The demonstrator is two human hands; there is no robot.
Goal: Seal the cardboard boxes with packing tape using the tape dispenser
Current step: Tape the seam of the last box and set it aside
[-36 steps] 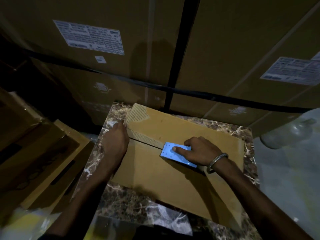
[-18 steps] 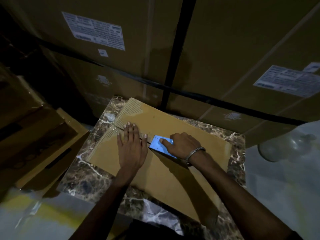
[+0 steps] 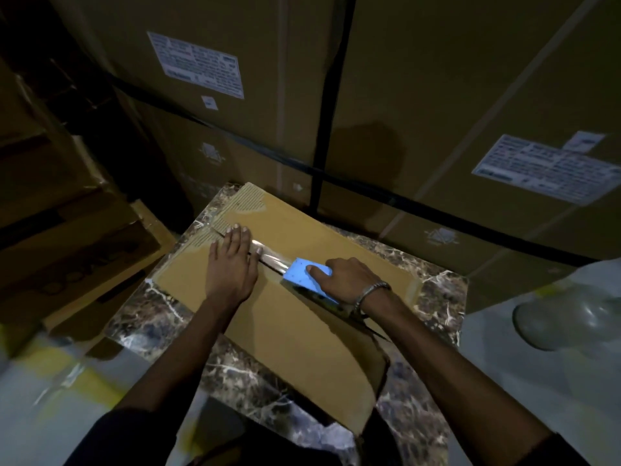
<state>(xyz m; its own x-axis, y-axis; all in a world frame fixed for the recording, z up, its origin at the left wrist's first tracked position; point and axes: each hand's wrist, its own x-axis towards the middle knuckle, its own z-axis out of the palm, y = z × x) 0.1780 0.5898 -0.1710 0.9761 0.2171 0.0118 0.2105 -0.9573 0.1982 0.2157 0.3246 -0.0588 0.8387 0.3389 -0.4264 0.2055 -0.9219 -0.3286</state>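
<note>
A flat brown cardboard box [image 3: 295, 317] lies on a dark marble-patterned desk [image 3: 440, 290], veined white. Corrugated ribbing is exposed at the box's far-left corner. Left hand [image 3: 232, 264] lies flat on the box top, fingers straight and together, pressing over the centre seam. A glossy strip of clear packing tape [image 3: 268, 255] runs along the seam from under those fingers to the blue tape dispenser [image 3: 307, 279], a flat rectangular plastic body. Right hand [image 3: 349, 280] grips the dispenser, fingers curled over it, a metal bracelet [image 3: 369, 292] at the wrist. Large cartons [image 3: 437, 95] with black straps and white printed labels stand behind.
</note>
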